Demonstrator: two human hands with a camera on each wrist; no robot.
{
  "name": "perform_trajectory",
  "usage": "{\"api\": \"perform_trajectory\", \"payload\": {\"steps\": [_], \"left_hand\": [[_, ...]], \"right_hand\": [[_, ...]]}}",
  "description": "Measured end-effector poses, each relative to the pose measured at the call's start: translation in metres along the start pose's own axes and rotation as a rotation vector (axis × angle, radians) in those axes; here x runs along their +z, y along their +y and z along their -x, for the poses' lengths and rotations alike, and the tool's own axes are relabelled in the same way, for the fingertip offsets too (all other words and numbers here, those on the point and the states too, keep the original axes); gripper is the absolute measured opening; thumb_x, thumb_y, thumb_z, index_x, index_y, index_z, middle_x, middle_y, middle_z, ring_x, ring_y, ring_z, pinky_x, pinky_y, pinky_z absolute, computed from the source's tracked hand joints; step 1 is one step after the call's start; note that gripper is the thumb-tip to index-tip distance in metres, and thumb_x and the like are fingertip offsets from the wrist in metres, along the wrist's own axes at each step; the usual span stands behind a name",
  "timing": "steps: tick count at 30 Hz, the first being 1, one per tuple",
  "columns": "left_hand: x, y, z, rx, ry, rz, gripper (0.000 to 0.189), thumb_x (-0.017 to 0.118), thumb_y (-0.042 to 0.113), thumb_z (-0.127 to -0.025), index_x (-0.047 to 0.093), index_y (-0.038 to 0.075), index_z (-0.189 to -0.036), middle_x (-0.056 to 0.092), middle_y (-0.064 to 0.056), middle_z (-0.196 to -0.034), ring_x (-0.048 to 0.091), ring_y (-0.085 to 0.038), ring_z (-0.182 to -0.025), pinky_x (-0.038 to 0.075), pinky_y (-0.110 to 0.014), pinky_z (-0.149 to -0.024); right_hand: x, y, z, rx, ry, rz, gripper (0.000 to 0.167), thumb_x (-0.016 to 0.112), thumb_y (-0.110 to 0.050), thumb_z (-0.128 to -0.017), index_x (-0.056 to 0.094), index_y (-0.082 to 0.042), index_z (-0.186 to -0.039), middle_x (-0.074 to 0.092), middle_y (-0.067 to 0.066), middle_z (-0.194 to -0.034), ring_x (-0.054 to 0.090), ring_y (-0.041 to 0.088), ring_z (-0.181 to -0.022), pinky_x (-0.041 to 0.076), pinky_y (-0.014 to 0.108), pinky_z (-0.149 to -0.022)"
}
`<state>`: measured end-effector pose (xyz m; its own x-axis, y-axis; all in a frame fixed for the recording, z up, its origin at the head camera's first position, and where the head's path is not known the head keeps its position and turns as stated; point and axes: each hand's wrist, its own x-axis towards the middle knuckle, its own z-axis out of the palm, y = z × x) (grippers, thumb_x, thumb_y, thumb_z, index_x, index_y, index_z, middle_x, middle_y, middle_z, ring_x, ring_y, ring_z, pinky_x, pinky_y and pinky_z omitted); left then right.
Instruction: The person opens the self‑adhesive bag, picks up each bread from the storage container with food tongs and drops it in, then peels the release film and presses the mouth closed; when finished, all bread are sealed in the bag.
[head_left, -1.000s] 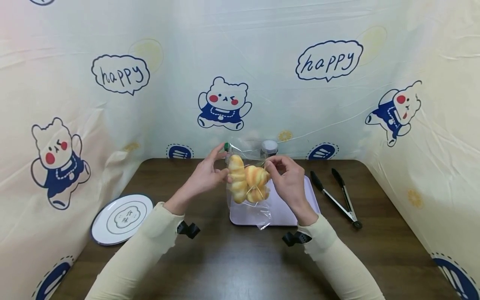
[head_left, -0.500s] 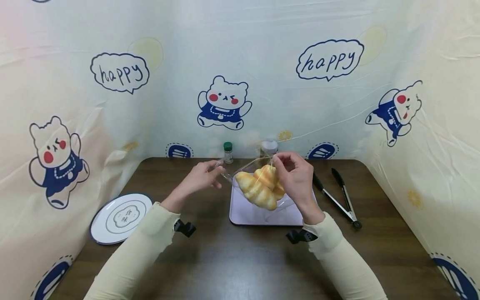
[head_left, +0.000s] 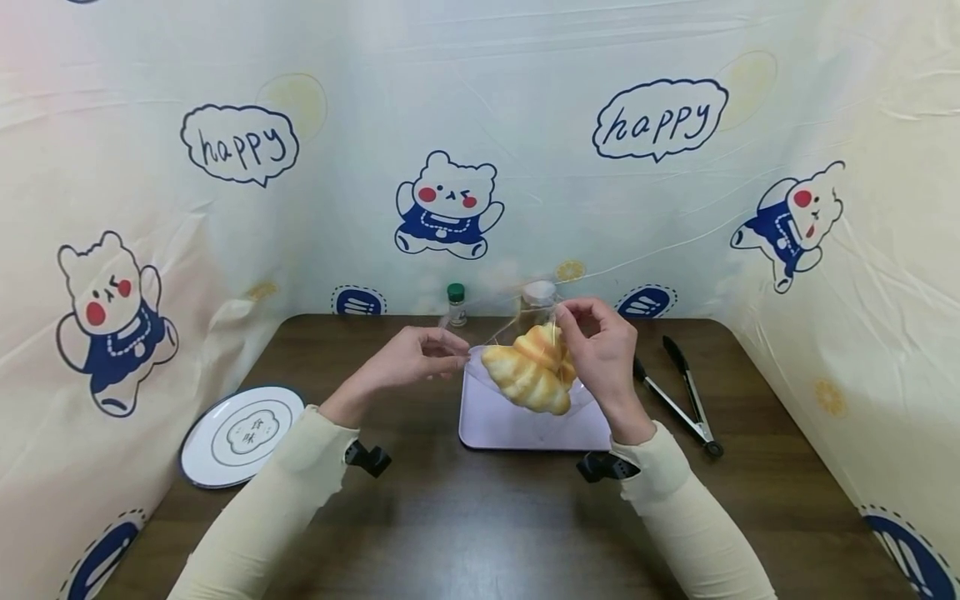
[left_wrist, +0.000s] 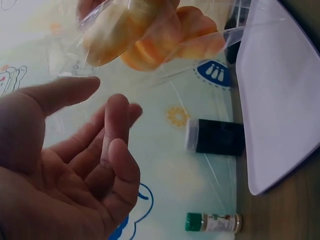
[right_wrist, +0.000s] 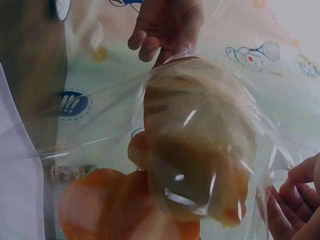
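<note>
In the head view, a clear plastic bag (head_left: 492, 375) with yellow-orange bread rolls (head_left: 528, 371) in it is over the lilac tray (head_left: 517, 435). My right hand (head_left: 603, 354) pinches the film at the bag's right side. The right wrist view shows that thumb and finger (right_wrist: 300, 200) at the film, with the rolls (right_wrist: 115, 205) large in front. My left hand (head_left: 412, 362) is at the bag's left edge, fingertips right by the film. In the left wrist view, a gap shows between its thumb and loosely bent fingers (left_wrist: 117, 117), just below the bagged rolls (left_wrist: 150, 35).
Behind the tray stand a green-capped spice bottle (head_left: 456, 304) and a white-lidded jar (head_left: 538, 300). Black-tipped tongs (head_left: 693, 404) lie on the right of the wooden table (head_left: 480, 533). A white blue-rimmed plate (head_left: 217, 454) is at left. Printed cloth (head_left: 337, 208) encloses the table.
The bag has tilted and swung right with my right hand, so the rolls lie slantwise. My left hand came away from the roll's side, dropped lower, then moved slightly right towards the film.
</note>
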<state>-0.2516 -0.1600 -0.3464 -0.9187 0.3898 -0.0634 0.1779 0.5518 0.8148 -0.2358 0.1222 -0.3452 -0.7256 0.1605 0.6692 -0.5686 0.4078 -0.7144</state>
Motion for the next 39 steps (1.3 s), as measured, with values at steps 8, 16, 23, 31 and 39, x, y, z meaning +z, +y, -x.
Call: {"api": "perform_trajectory", "payload": {"steps": [8, 16, 23, 31, 39], "left_hand": [[0.001, 0.006, 0.003, 0.006, 0.146, 0.038, 0.021, 0.066, 0.04, -0.095, 0.075, 0.022, -0.101, 0.072, -0.011, -0.099, 0.065, -0.026, -0.088, 0.053, -0.035, -0.073], [-0.003, 0.014, 0.009, 0.058, 0.351, 0.164, 0.031, 0.07, 0.047, -0.091, 0.076, 0.019, -0.104, 0.072, -0.008, -0.101, 0.064, -0.027, -0.093, 0.056, -0.037, -0.081], [-0.003, 0.017, 0.011, 0.12, 0.5, 0.201, 0.034, 0.072, 0.046, -0.089, 0.077, 0.016, -0.103, 0.075, -0.003, -0.106, 0.062, -0.021, -0.093, 0.056, -0.033, -0.08], [0.0, 0.022, 0.008, 0.164, 0.532, 0.208, 0.033, 0.069, 0.04, -0.094, 0.075, 0.009, -0.103, 0.074, -0.008, -0.105, 0.062, -0.017, -0.09, 0.055, -0.025, -0.074], [0.004, 0.03, 0.01, 0.192, 0.638, 0.24, 0.031, 0.07, 0.039, -0.092, 0.078, 0.011, -0.102, 0.077, -0.007, -0.101, 0.068, -0.021, -0.088, 0.057, -0.024, -0.071]], "right_hand": [[-0.008, 0.009, -0.004, 0.024, -0.042, 0.011, 0.02, 0.073, -0.025, -0.092, 0.073, -0.006, -0.097, 0.074, 0.01, -0.088, 0.064, 0.012, -0.075, 0.05, 0.015, -0.064], [-0.02, 0.017, -0.011, 0.146, -0.196, 0.08, 0.012, 0.071, -0.019, -0.091, 0.073, -0.008, -0.096, 0.072, 0.01, -0.088, 0.063, 0.017, -0.078, 0.051, 0.023, -0.07], [-0.024, 0.024, -0.011, 0.216, -0.302, 0.073, 0.015, 0.068, -0.023, -0.093, 0.073, -0.009, -0.097, 0.072, 0.013, -0.087, 0.061, 0.02, -0.072, 0.053, 0.027, -0.062], [-0.025, 0.027, -0.011, 0.257, -0.42, 0.076, 0.014, 0.066, -0.02, -0.095, 0.071, -0.009, -0.101, 0.07, 0.011, -0.097, 0.065, 0.029, -0.082, 0.057, 0.027, -0.064], [-0.025, 0.031, -0.011, 0.243, -0.559, 0.092, 0.012, 0.067, -0.02, -0.094, 0.073, -0.011, -0.099, 0.073, 0.01, -0.091, 0.068, 0.019, -0.075, 0.057, 0.03, -0.062]]}}
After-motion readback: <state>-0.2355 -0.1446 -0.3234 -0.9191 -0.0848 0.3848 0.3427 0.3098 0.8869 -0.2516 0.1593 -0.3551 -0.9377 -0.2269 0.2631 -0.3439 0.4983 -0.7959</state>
